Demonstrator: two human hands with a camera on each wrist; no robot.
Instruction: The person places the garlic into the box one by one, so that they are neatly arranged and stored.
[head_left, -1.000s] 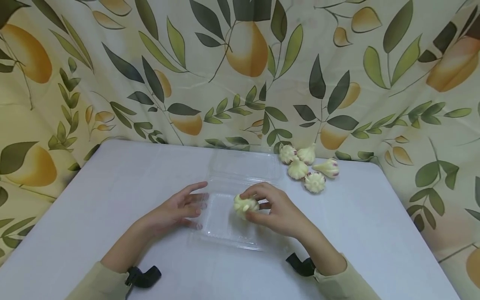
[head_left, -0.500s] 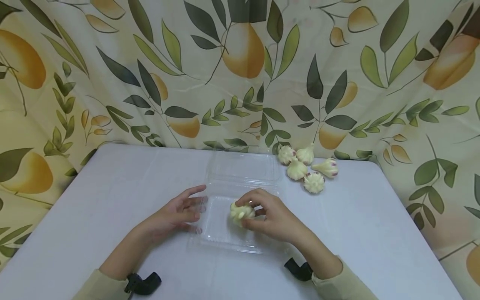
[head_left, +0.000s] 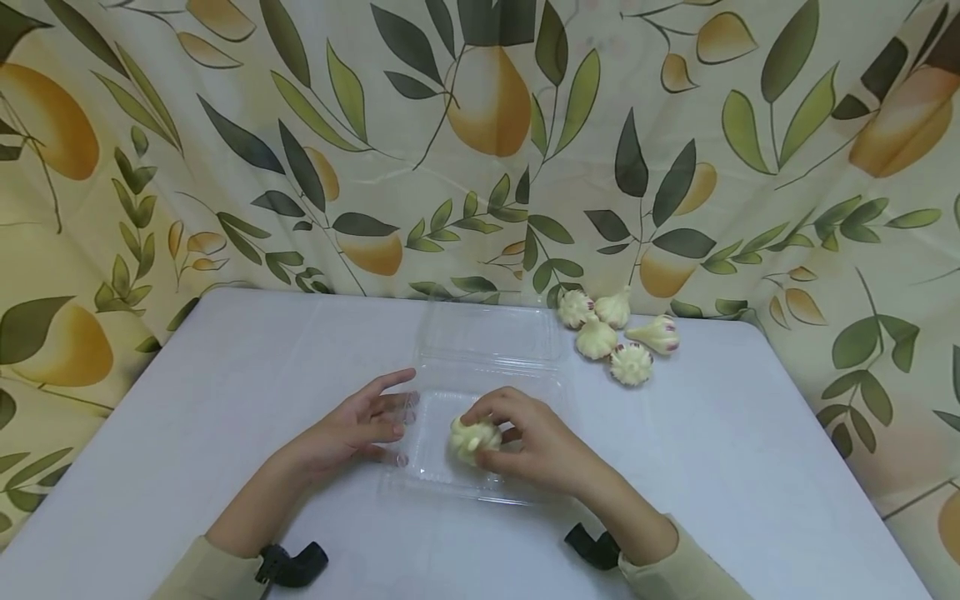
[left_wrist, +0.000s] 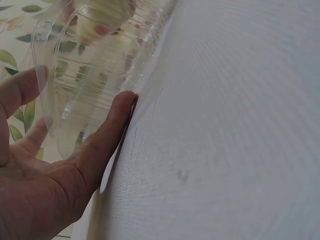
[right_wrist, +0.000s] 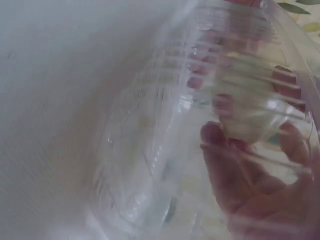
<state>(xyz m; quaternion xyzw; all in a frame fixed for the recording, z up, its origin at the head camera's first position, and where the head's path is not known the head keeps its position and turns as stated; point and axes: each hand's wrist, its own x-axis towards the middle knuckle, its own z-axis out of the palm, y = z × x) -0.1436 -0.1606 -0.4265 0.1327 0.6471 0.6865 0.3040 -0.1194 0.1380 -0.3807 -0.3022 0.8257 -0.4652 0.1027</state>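
A pale garlic bulb point(head_left: 471, 442) is pinched between the fingers and thumb of my right hand point(head_left: 536, 442), low over the base of a clear plastic clamshell box point(head_left: 495, 499). In the right wrist view the bulb point(right_wrist: 247, 102) shows blurred through the box's ribbed wall; whether it touches the floor I cannot tell. My left hand point(head_left: 360, 425) rests against the box's left side with fingers spread. In the left wrist view the thumb point(left_wrist: 117, 112) lies along the outside of the clear wall point(left_wrist: 75, 95). The box's lid point(head_left: 491, 332) lies folded back, away from me.
Several more garlic bulbs point(head_left: 596, 339) lie grouped at the back right of the white-covered table point(head_left: 712, 467). A curtain printed with fruit and leaves point(head_left: 495, 100) hangs just behind the far edge. A black wrist camera point(head_left: 296, 565) sits at each sleeve.
My right hand has moved the garlic bulb left and toward me, lower into the box. My left hand has stayed at the box's left side.
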